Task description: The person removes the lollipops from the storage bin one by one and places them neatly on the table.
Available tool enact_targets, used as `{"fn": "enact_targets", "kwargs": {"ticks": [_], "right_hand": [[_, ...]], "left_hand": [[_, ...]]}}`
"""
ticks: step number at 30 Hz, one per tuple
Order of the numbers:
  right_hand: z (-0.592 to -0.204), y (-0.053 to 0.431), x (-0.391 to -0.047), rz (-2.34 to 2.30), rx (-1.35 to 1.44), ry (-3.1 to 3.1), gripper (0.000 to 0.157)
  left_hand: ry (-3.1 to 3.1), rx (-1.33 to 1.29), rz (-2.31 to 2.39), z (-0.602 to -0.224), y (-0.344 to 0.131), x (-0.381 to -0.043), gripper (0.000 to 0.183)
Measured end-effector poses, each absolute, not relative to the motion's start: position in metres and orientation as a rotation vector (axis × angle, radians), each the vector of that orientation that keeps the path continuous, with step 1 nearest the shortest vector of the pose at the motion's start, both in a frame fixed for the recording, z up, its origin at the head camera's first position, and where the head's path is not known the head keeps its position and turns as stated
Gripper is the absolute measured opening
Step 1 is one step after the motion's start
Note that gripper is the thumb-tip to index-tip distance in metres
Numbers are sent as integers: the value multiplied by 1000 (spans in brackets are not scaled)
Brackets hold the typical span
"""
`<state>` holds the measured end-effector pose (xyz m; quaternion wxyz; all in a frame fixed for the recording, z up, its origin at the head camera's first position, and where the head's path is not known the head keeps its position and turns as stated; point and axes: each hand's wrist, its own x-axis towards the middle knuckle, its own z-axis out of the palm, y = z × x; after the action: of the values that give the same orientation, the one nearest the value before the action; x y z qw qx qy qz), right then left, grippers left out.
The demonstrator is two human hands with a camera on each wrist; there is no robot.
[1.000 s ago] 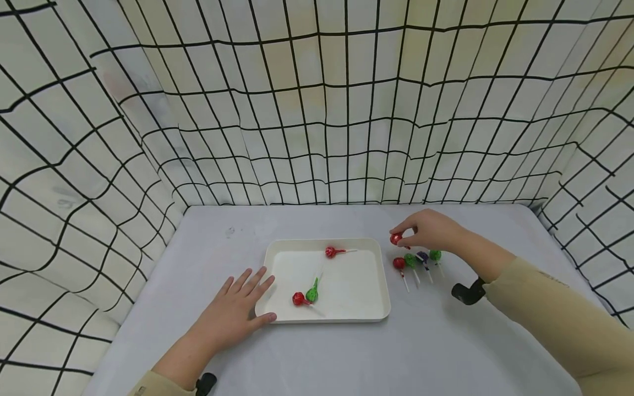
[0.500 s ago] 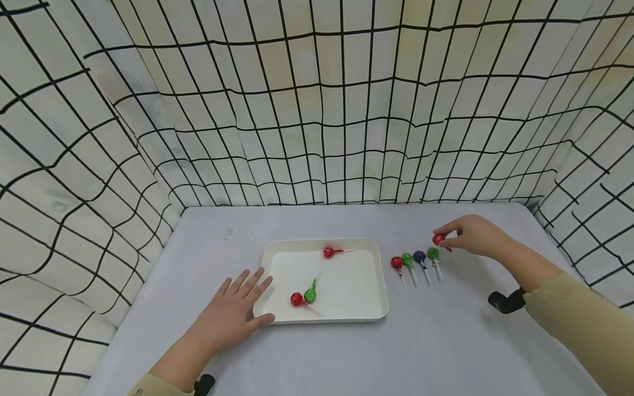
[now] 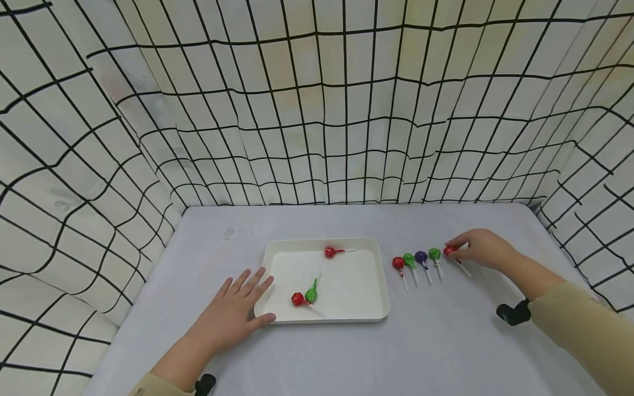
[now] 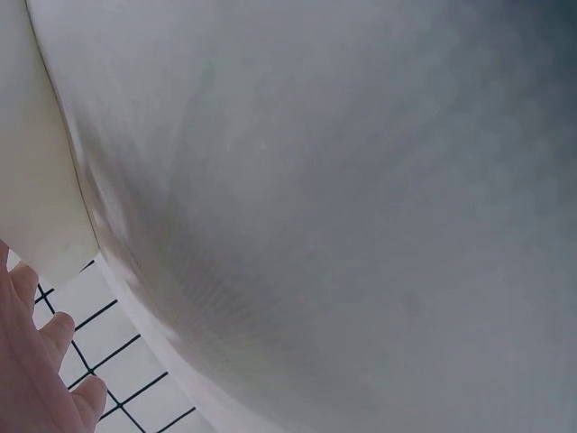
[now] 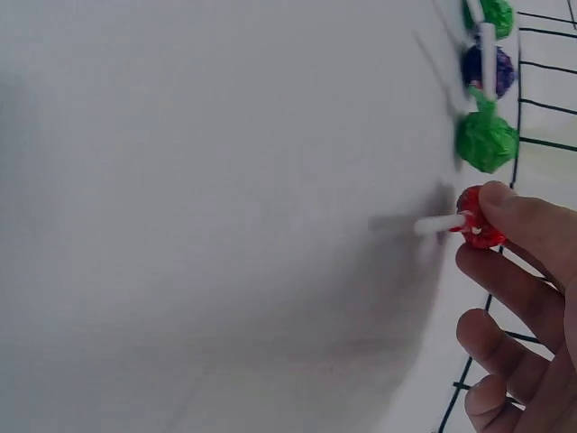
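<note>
My right hand [image 3: 482,248] pinches a red lollipop [image 5: 480,221] by its wrapped head between thumb and forefinger, at the right end of a row of lollipops. Its white stick points toward the front right in the head view. Left of it in the row lie a green lollipop [image 3: 435,254], a purple lollipop [image 3: 421,257], another green lollipop [image 3: 409,259] and a red lollipop [image 3: 398,263]. My left hand [image 3: 236,308] rests with spread fingers at the left edge of a white tray [image 3: 351,297].
Inside the tray lie a red lollipop [image 3: 330,252] at the back, plus a green lollipop [image 3: 311,294] and a red lollipop [image 3: 298,298] close together at the front left. A white wall with a black grid [image 3: 346,110] surrounds the table [image 3: 346,357].
My right hand has carried the red lollipop rightward over the row, then down to the row's right end. The left hand stays by the tray.
</note>
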<state>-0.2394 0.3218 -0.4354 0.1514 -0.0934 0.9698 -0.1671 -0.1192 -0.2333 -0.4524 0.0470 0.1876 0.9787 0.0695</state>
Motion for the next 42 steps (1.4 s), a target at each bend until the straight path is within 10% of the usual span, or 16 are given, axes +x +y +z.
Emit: {"fn": "enact_targets", "kwargs": {"ticks": [42], "right_hand": [[-438,334,-246,-436,-462,2751,31]], "left_hand": [[2986,570,212,-450,-231,-118,82]]}}
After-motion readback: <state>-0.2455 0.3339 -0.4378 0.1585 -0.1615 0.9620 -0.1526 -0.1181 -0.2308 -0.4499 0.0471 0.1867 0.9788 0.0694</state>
